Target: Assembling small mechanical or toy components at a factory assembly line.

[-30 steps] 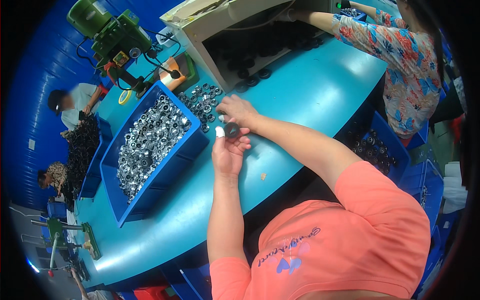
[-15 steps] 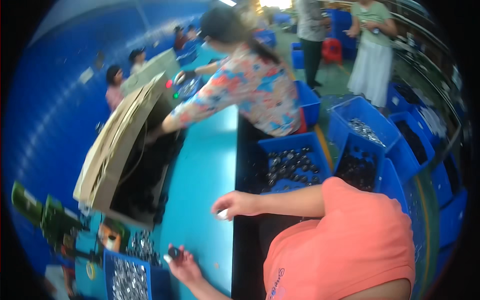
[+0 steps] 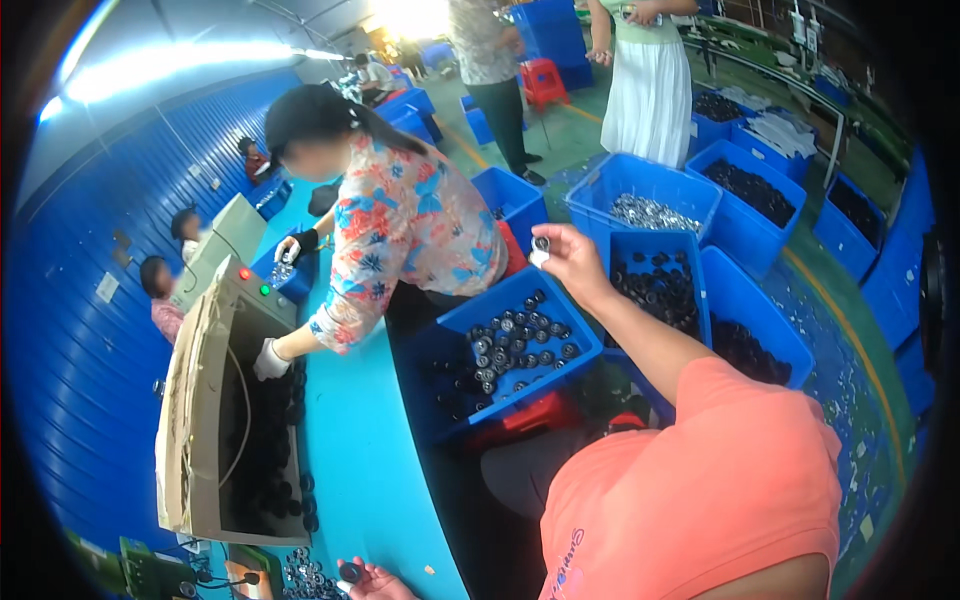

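Observation:
My right hand (image 3: 572,265) is raised over the far edge of the blue bin of round parts. It pinches a small black round part (image 3: 541,244) between thumb and fingertips, and something white covers the thumb tip. My left hand (image 3: 378,582) is low over the turquoise table (image 3: 370,440), partly cut off by the lower edge. A black round part (image 3: 350,572) is held in its fingers, with a white tip showing beside it. Below my right forearm, the blue bin (image 3: 590,352) contains several loose black round parts (image 3: 515,340).
A co-worker in a floral shirt (image 3: 400,220) reaches a gloved hand (image 3: 270,360) into a cardboard-sided box (image 3: 190,420) of black parts. Small metal pieces (image 3: 305,572) lie near my left hand. More blue bins (image 3: 640,170) stand on the right; two people stand beyond.
My right hand has moved from above the table up and right over the bins, holding a black part. The view has turned, and my left hand now shows lower, still holding its part.

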Motion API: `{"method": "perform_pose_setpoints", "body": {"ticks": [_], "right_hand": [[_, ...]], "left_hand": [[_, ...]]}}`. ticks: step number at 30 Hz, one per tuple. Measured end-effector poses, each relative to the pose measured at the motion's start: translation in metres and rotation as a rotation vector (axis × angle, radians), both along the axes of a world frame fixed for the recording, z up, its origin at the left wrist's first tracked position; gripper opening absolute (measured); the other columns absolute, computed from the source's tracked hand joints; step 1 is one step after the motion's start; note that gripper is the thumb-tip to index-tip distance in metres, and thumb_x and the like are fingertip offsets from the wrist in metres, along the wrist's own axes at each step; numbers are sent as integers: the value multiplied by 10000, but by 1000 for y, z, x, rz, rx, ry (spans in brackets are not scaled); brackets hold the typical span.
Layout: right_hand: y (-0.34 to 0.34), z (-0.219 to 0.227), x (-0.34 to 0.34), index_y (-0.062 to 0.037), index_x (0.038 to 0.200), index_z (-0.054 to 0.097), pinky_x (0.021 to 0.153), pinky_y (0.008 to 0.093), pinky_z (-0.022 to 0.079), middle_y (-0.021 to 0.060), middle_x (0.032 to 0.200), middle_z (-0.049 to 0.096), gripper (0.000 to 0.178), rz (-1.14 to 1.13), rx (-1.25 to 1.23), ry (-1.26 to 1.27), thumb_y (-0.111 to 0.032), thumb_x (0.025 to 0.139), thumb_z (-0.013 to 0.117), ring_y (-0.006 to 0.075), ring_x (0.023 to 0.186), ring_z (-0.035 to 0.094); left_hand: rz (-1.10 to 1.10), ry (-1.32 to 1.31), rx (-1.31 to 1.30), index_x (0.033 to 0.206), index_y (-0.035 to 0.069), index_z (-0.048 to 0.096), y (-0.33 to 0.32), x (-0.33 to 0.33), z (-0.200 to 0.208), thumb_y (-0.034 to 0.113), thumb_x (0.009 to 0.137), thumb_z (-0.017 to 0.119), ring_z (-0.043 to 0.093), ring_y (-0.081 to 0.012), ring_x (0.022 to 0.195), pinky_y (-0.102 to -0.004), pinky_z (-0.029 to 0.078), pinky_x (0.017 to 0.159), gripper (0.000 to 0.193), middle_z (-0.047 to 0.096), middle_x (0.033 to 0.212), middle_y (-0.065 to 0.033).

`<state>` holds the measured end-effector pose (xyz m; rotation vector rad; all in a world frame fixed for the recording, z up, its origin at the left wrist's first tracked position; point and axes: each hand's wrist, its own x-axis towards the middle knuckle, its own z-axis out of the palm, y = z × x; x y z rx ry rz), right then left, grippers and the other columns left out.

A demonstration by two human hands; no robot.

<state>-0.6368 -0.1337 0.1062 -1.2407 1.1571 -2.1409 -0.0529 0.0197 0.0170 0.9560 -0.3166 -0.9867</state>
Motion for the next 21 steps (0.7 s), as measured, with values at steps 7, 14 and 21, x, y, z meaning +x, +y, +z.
{"method": "perform_pose_setpoints", "body": {"ticks": [7, 14, 21], "right_hand": [[-41, -4, -9, -2, 1250, 629, 732, 243, 529, 35, 1037, 680, 424, 27, 78, 16, 76, 833, 634, 88, 879, 640], [-83, -76, -74, -49, 1231, 677, 588, 255, 505, 54, 1006, 711, 398, -12, 384, -233, -84, 842, 756, 103, 736, 622], [-64, -193, -286, -191, 1115, 779, 611, 353, 544, 26, 920, 721, 337, -390, 945, 30, -182, 783, 835, 157, 815, 659]], "left_hand": [[4, -22, 7, 1420, 83, 514, -16, 5, 0, 424, 1029, 524, 586, -193, 751, -291, 491, 612, 519, 661, 1060, -152], [22, -86, 34, 1425, 87, 509, -27, 3, 16, 416, 1035, 513, 590, -197, 763, -305, 493, 623, 511, 661, 1077, -154], [-20, -184, 96, 1431, 90, 504, -48, -23, 15, 408, 1040, 503, 594, -202, 776, -319, 495, 635, 504, 662, 1094, -155]]}}
